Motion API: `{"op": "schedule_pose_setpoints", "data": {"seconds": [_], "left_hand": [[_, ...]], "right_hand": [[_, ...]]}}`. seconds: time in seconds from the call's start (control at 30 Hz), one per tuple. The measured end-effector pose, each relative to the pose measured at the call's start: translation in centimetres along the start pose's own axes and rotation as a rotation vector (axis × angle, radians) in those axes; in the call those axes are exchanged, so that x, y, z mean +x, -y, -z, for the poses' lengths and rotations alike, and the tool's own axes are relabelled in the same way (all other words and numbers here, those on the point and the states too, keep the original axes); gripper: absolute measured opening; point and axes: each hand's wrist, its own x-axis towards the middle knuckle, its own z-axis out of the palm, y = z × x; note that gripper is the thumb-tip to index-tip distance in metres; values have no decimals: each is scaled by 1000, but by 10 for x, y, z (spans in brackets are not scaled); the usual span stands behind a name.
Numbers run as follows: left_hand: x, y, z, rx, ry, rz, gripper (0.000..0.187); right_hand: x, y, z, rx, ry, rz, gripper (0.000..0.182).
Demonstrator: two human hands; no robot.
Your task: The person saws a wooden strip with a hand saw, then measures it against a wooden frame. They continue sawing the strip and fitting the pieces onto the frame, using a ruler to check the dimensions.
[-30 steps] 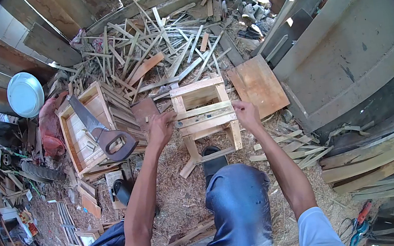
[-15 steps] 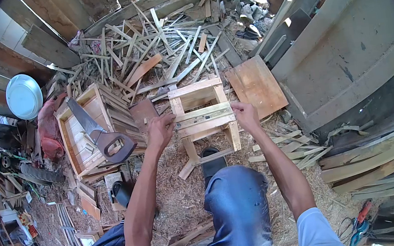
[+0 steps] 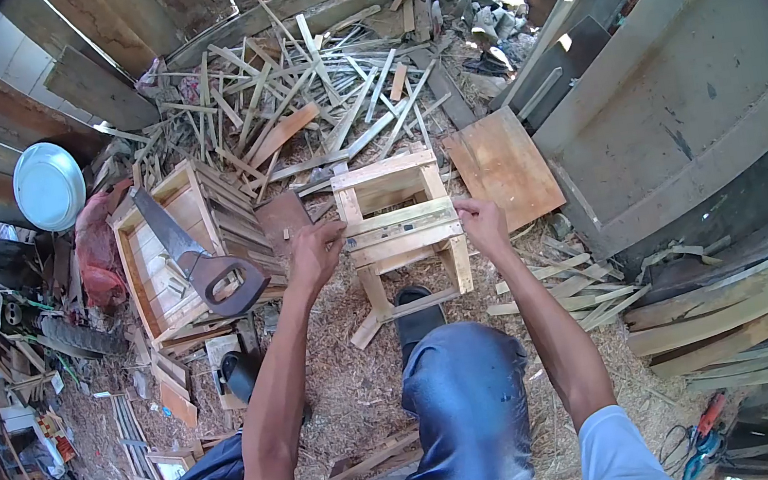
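Observation:
A small wooden frame (image 3: 384, 173) of pale slats stands upright before my knees. Across its near top edge lies a narrow wooden strip (image 3: 407, 229) with dark marks. My left hand (image 3: 317, 254) pinches the left end of this strip, fingers closed. At the right end, my right hand (image 3: 484, 224) has its fingers closed on the strip too. A handsaw (image 3: 200, 261) with a dark handle rests on a slatted wooden crate (image 3: 141, 294) to the left of the frame.
Scrap sticks (image 3: 324, 91) are heaped behind the frame. A brown board (image 3: 504, 169) lies to its right, near a large leaning panel (image 3: 679, 100). Curved planks (image 3: 728, 309) are stacked at the right. A white basin (image 3: 49, 187) is at the far left.
The view has shifted very slightly, so the frame and crate sit a little further right. Both hands keep their places at the strip's ends.

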Motion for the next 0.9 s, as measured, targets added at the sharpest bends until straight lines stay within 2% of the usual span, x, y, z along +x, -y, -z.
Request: {"op": "schedule_pose_setpoints", "data": {"seconds": [0.9], "left_hand": [[-1, 5, -2, -75, -44, -41, 30]], "right_hand": [[-1, 6, 5, -41, 6, -44, 24]]}}
